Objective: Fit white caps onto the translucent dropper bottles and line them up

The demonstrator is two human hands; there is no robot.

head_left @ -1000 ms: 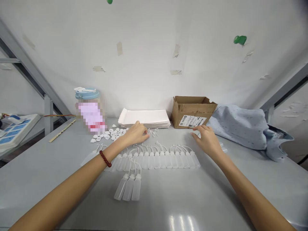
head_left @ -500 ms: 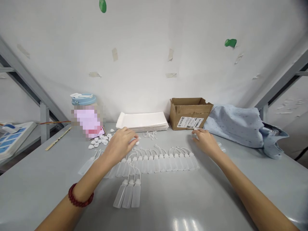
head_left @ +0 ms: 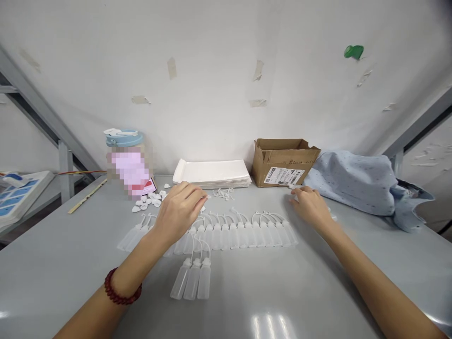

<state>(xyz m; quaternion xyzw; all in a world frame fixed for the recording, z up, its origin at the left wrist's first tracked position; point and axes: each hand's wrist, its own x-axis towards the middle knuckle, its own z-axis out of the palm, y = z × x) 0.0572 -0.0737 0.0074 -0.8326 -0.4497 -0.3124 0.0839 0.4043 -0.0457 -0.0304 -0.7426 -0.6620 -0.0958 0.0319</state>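
Observation:
My left hand [head_left: 181, 207] is raised over the left part of a row of translucent squeeze bottles [head_left: 243, 235]. Its thumb and forefinger are pinched together, with a tiny white piece just showing at their tips. Beside it on the left lie several loose white caps [head_left: 151, 201]. My right hand [head_left: 310, 205] has its fingers curled down right of the row, before the cardboard box. Pale translucent plastic shows at its fingertips and behind the palm; its shape is mostly covered. Three bottles [head_left: 192, 280] with curved tubes form a separate group nearer me.
Small white nozzle-like pieces [head_left: 223, 193] lie before a stack of white envelopes [head_left: 213, 173]. Behind are an open cardboard box [head_left: 282, 165], a blue cloth [head_left: 353, 188] and a blue-lidded container [head_left: 123, 138] with a phone against it. A thin wooden strip [head_left: 86, 197] lies at left.
The camera view has shifted slightly. My left hand's thumb and forefinger have come together around a tiny white piece. My right hand stays near the same spot, fingers curled.

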